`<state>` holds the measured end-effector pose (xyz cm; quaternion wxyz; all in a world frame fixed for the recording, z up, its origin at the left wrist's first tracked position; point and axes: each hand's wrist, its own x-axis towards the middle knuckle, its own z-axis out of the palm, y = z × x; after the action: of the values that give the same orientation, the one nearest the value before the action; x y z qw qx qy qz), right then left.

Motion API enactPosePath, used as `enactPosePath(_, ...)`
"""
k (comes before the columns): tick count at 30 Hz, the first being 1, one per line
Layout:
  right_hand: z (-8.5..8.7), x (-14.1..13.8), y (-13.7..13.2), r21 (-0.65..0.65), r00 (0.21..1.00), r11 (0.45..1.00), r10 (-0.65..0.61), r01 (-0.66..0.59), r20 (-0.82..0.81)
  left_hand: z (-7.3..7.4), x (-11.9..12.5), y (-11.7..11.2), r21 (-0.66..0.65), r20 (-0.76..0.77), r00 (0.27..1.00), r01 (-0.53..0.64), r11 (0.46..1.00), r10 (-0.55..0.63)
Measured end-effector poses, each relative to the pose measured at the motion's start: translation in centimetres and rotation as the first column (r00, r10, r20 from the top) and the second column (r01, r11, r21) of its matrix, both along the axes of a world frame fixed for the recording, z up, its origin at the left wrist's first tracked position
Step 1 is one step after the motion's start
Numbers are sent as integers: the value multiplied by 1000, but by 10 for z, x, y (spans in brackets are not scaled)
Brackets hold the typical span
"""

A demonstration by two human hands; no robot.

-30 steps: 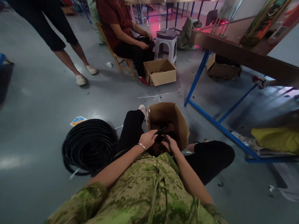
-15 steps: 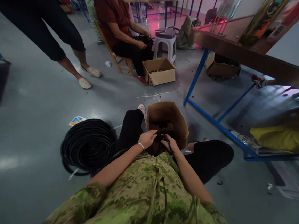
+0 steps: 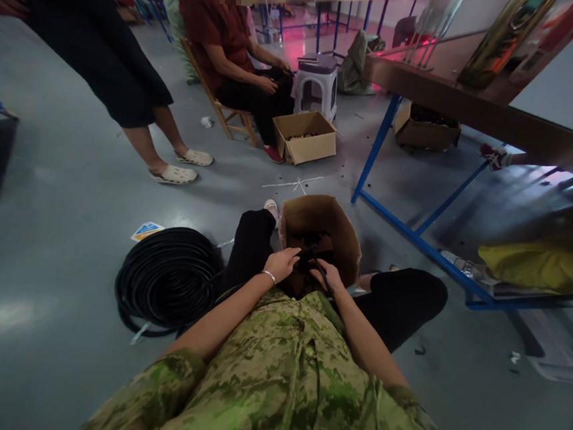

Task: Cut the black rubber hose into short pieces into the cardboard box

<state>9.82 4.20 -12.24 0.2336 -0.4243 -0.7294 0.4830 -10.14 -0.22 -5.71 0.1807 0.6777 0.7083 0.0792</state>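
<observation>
My left hand (image 3: 282,263) is closed around the end of a black hose, held over an open cardboard box (image 3: 348,230) between my knees. My right hand (image 3: 327,276) grips a slim dark tool whose kind I cannot make out; its tip is close to the hose by my left fingers. Small black pieces (image 3: 319,241) lie inside the box. A big coil of black hose (image 3: 154,270) rests on the floor to my left, and a length runs from it behind my left forearm.
A person's legs in dark trousers (image 3: 100,51) stand at the left. Ahead, a seated person (image 3: 211,41) has a cardboard box (image 3: 312,152) and a stool (image 3: 318,77) alongside. At the right is a table with blue legs (image 3: 379,146), with a yellow cloth (image 3: 538,264) low beneath it.
The standing person's legs have moved to the right, and a hand now shows there. The seated person's hands have lowered towards the lap. My hands have barely shifted over the box.
</observation>
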Motion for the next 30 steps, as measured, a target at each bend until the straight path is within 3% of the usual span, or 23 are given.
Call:
enactPosePath(14,5,-2,-6,80,931,997,-25,-4,365,-6,-2,2,-117,-82,997,-5,993,-5)
enactPosePath(24,1,-12,-10,68,891,998,-25,-7,453,-7,-2,3,-176,-129,992,-11,984,-12)
enactPosePath(30,-12,-15,-8,34,899,999,-50,39,436,-16,-2,3,-220,-158,987,-25,975,-10)
